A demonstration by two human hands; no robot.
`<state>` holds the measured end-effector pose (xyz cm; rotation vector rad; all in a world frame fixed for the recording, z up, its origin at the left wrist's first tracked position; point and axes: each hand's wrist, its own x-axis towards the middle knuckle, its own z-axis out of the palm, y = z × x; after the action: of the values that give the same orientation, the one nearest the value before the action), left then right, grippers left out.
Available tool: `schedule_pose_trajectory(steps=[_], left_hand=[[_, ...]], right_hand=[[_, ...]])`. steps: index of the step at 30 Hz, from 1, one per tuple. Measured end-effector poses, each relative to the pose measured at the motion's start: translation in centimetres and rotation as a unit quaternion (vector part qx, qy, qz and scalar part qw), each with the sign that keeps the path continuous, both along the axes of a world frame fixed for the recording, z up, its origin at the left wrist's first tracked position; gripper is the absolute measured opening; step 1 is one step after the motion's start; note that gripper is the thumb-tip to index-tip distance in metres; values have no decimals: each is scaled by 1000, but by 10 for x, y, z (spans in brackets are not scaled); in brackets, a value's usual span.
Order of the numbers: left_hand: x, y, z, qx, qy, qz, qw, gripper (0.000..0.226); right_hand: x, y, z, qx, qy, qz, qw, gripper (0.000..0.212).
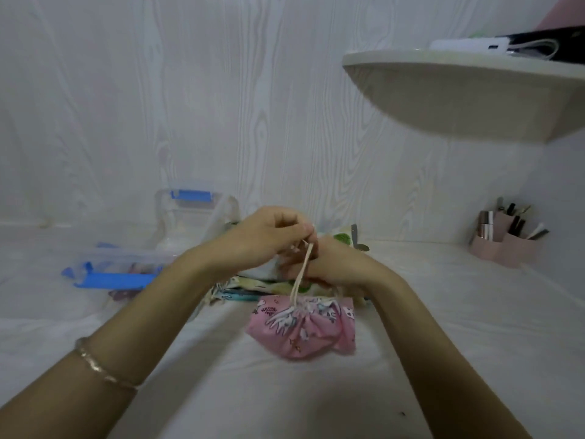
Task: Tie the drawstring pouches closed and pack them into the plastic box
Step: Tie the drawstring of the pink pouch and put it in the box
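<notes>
A pink printed drawstring pouch point(302, 327) hangs gathered at its mouth just above the white tabletop, held up by its cream drawstring point(302, 270). My left hand point(262, 236) pinches the top of the drawstring. My right hand point(329, 264) grips the cord just below and behind it. Behind my hands lies a pile of other printed pouches point(240, 288). A clear plastic box point(196, 220) with a blue clip stands at the back left. Its lid point(117, 267), with blue clips, lies flat to the left.
A pink desk organiser point(503, 239) with pens and brushes stands at the back right corner. A rounded white shelf point(468, 90) juts out overhead on the right, carrying a white device and dark items. A white wood-grain wall closes the back.
</notes>
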<state>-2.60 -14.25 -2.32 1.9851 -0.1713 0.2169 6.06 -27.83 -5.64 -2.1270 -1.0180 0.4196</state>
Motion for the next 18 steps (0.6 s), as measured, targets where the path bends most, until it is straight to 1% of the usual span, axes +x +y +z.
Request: schedule_pose_trajectory(steps=[1, 2, 4, 5, 6, 7, 8, 9, 11, 13, 14, 15, 16, 18], left_hand=[[9, 0, -6, 78, -28, 38, 996, 23], [17, 2, -11, 153, -48, 74, 984, 23], [27, 7, -21, 283, -66, 142, 946, 24], [30, 10, -25, 316, -70, 165, 932, 24], [33, 13, -28, 323, -61, 176, 928, 24], [34, 15, -31, 317, -52, 175, 931, 23], [33, 15, -34, 307, -36, 171, 935, 22], [34, 14, -37, 291, -28, 171, 941, 20], [31, 6, -43, 212, -28, 208, 955, 16], [24, -3, -48, 98, -39, 249, 963, 33], [20, -6, -50, 61, -31, 239, 969, 33], [15, -9, -51, 42, -17, 212, 976, 27], [10, -11, -53, 43, 4, 178, 983, 23], [3, -15, -58, 81, 18, 130, 988, 23]], right_hand=[[-1, 3, -6, -7, 19, 16, 1000, 4], [-4, 4, -9, -7, 54, 25, 998, 8], [-9, 1, -13, 4, 151, 40, 988, 21], [-10, -2, -17, 34, 216, 43, 975, 23], [-11, -4, -20, 86, 289, 44, 952, 21], [-10, -5, -23, 143, 344, 42, 927, 21], [-9, -8, -26, 184, 369, 38, 910, 23], [-8, -9, -29, 204, 368, 32, 907, 24], [-10, -11, -35, 215, 352, 16, 911, 29], [-12, -13, -36, 221, 324, -13, 920, 26], [-13, -14, -37, 225, 308, -25, 924, 25], [-14, -14, -38, 232, 293, -32, 927, 23], [-15, -15, -38, 240, 282, -41, 928, 21], [-18, -15, -36, 260, 256, -62, 929, 18]])
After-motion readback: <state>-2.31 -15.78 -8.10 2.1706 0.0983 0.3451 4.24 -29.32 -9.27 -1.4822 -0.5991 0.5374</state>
